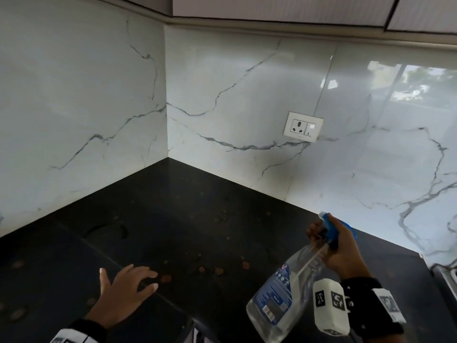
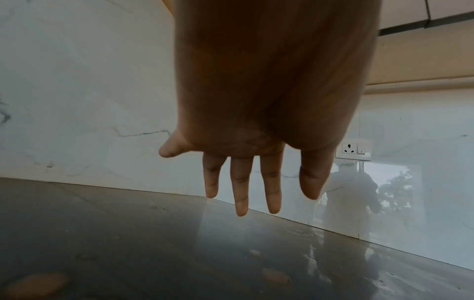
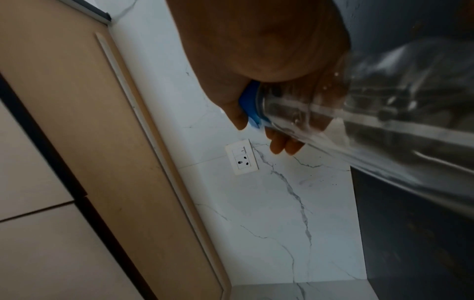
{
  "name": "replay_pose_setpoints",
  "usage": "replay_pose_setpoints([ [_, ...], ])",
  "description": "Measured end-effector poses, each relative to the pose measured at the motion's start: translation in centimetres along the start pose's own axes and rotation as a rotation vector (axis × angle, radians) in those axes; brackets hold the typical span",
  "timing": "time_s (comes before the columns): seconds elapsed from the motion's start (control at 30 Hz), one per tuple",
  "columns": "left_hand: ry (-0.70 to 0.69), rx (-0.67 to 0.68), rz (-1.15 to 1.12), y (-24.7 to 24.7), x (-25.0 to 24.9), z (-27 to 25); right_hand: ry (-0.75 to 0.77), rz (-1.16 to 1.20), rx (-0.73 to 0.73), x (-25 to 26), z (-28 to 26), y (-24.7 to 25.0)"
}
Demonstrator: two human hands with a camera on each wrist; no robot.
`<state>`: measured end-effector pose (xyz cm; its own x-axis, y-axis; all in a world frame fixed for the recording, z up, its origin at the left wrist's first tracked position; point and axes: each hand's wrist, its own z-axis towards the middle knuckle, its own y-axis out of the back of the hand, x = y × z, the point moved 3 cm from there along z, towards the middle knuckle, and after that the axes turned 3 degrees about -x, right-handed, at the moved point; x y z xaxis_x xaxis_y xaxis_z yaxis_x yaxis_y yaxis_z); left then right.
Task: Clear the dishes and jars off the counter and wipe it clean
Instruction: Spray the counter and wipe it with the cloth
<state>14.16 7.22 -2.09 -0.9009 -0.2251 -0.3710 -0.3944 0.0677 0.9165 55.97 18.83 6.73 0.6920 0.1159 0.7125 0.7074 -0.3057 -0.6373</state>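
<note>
The black counter (image 1: 173, 219) fills a corner and carries several small brown stains (image 1: 218, 271); no dishes or jars show on it. My right hand (image 1: 338, 246) grips the blue trigger head of a clear spray bottle (image 1: 279, 295), tilted over the counter's right side with its nozzle toward the corner. In the right wrist view the fingers (image 3: 282, 145) curl round the bottle's neck (image 3: 307, 113). My left hand (image 1: 126, 285) is spread open with straight fingers low over the counter's front, beside a stain. The left wrist view shows its fingers (image 2: 241, 192) straight and apart above the counter (image 2: 128, 233).
White marble-look walls (image 1: 235, 82) meet behind the counter. A white socket with a switch (image 1: 303, 126) sits on the right wall. Cabinets (image 1: 296, 8) hang overhead. A steel sink edge (image 1: 445, 278) shows at the far right.
</note>
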Motion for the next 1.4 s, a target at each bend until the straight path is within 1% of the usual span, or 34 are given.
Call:
replay_pose_setpoints([
  [0.07, -0.010, 0.004, -0.005, 0.5, 1.0, 0.9, 0.002, -0.003, 0.031, -0.6, 0.0, -1.2],
  [0.27, -0.014, 0.010, 0.001, 1.2, 2.7, 3.8, 0.072, -0.037, 0.006, -1.0, 1.3, -3.5],
  [0.4, 0.007, 0.015, -0.018, 1.3, 3.3, 5.4, 0.035, -0.032, -0.028, -2.0, 2.4, -4.2],
  [0.5, 0.024, 0.018, -0.014, 1.3, 3.8, 6.4, 0.002, -0.047, -0.006, -2.5, 3.0, -5.1],
  [0.6, 0.072, 0.002, -0.006, 1.6, 4.2, 8.0, -0.018, -0.062, 0.043, -2.4, 4.2, -7.0],
  [0.7, 0.136, -0.021, 0.046, 2.1, 4.3, 10.1, -0.029, -0.083, 0.145, -1.9, 5.6, -9.8],
  [0.77, 0.177, -0.012, 0.117, 2.3, 3.9, 11.5, -0.039, -0.084, 0.192, -1.9, 7.2, -11.5],
  [0.87, 0.223, 0.037, 0.255, 2.1, 3.3, 13.1, -0.063, -0.116, 0.188, -3.1, 10.4, -13.1],
  [0.93, 0.246, 0.076, 0.329, 1.8, 3.1, 13.8, -0.114, -0.143, 0.148, -4.6, 12.4, -13.4],
  [1.03, 0.264, 0.115, 0.369, 1.1, 3.1, 14.3, -0.177, -0.159, 0.151, -6.4, 14.2, -13.7],
  [1.17, 0.242, 0.102, 0.401, 0.4, 3.1, 14.3, -0.216, -0.104, 0.199, -7.5, 15.1, -15.1],
  [1.4, 0.225, 0.083, 0.452, -0.1, 3.8, 13.8, -0.174, -0.148, 0.267, -8.8, 16.3, -19.1],
])
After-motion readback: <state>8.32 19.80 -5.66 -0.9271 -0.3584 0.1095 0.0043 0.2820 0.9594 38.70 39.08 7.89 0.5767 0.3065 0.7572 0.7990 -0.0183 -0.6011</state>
